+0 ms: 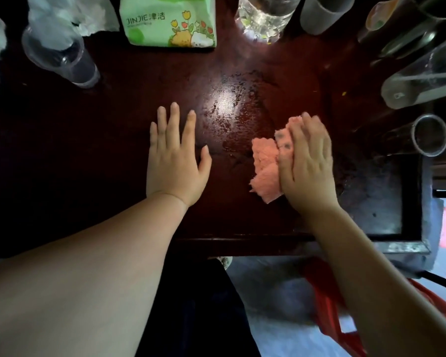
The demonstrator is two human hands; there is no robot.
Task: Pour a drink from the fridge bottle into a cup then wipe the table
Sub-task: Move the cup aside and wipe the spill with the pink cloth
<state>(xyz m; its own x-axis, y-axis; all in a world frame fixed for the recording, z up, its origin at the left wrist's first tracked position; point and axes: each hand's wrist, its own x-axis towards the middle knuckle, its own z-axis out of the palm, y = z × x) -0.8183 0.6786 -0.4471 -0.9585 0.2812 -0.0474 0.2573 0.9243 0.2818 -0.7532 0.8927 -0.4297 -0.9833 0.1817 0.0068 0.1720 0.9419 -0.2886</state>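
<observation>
Right hand (308,163) flat, pressing fluffy pink cloth (264,166) on glossy wet table (229,73); left hand (175,161) flat, fingers straight.

Pink cloth (264,163): right portion hidden under right hand (308,161); extent beneath cannot be determined. Clear bottle (264,16): upper part cut off by top edge. Tissue pack (169,21) and frosted cup (322,14): tops cut off likewise. Red bag (327,313): blurred, partly behind right forearm.
</observation>
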